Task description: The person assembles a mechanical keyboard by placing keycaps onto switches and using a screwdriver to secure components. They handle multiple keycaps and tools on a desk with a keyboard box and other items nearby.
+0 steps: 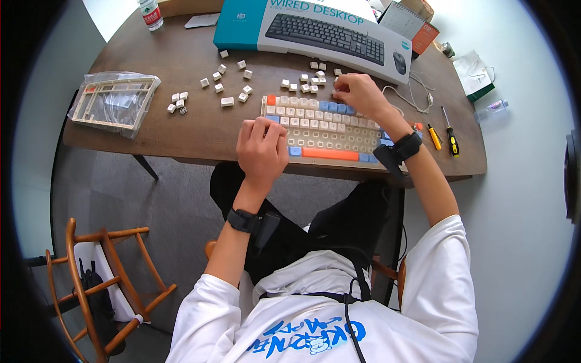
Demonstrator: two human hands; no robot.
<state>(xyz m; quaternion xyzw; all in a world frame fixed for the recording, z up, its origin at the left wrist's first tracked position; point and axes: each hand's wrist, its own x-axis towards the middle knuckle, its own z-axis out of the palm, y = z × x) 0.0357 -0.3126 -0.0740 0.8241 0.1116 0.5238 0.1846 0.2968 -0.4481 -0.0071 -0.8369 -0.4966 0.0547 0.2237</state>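
Note:
A cream keyboard (327,138) lies near the table's front edge. Its upper rows carry white, blue and orange keycaps, while the middle rows show bare switches. An orange space bar (330,154) sits along its lower edge. My left hand (262,150) is closed over the keyboard's left side, fingers curled; anything inside them is hidden. My right hand (361,95) pinches just beyond the top edge, beside a few loose keycaps (313,88); I cannot make out what is between the fingertips. More white keycaps (227,101) lie scattered to the left.
A keyboard box (327,41) stands behind the keycaps. Far left rests a plastic-wrapped keyboard frame (147,100). To the right are a cable (417,107), a small yellow tool (434,138) and a screwdriver (452,140). A bottle (151,17) stands at the back left; a wooden chair (115,266) is lower left.

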